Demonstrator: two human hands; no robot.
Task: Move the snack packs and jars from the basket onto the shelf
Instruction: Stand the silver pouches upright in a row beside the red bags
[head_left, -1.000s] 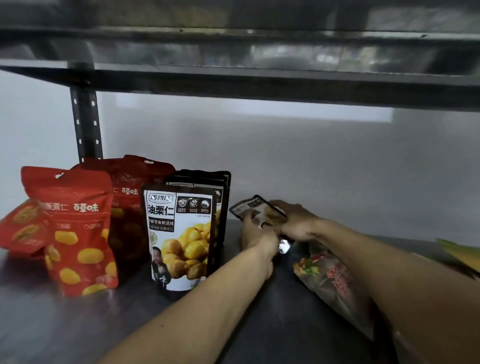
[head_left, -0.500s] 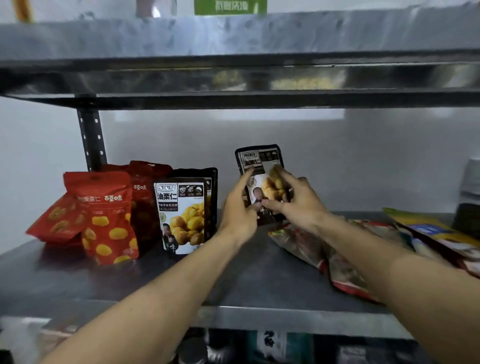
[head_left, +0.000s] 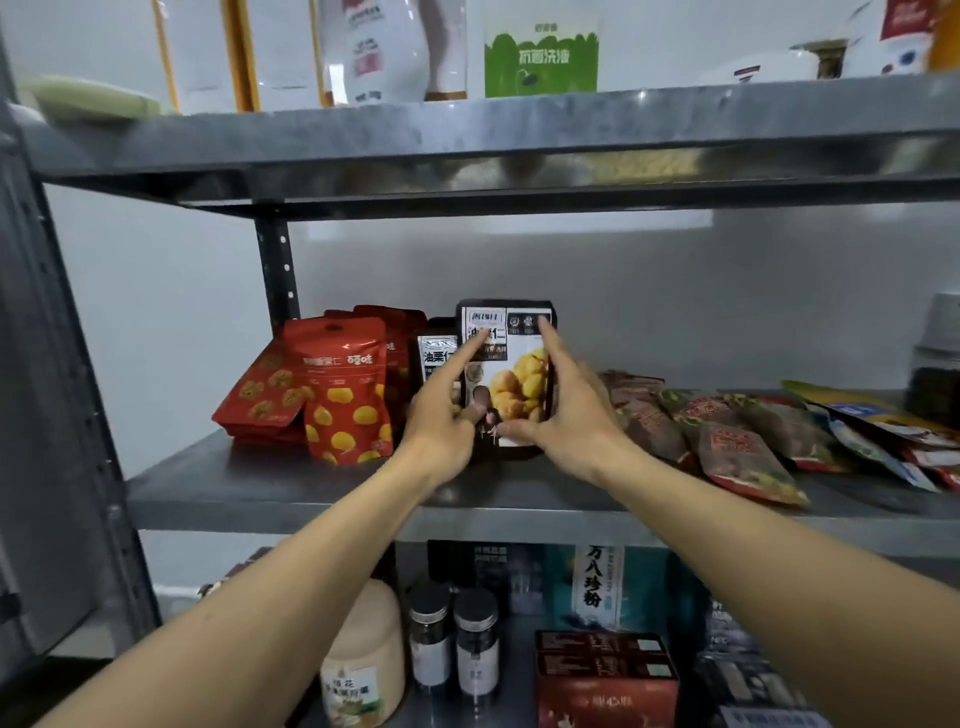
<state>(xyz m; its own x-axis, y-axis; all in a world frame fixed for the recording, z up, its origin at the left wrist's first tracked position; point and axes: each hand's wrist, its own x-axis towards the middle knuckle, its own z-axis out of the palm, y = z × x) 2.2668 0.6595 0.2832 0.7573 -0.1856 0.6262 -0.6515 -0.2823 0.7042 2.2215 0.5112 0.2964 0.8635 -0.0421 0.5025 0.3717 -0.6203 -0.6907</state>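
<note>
Chestnut pack (head_left: 519, 387) upright on grey shelf (head_left: 291, 488), grasped by left hand (head_left: 441, 421) and right hand (head_left: 571, 415).

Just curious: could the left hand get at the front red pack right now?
Probably yes: the front red pack stands just left of the left hand with nothing between them. But that hand helps hold the black pack, so it would need to let go first.
</note>
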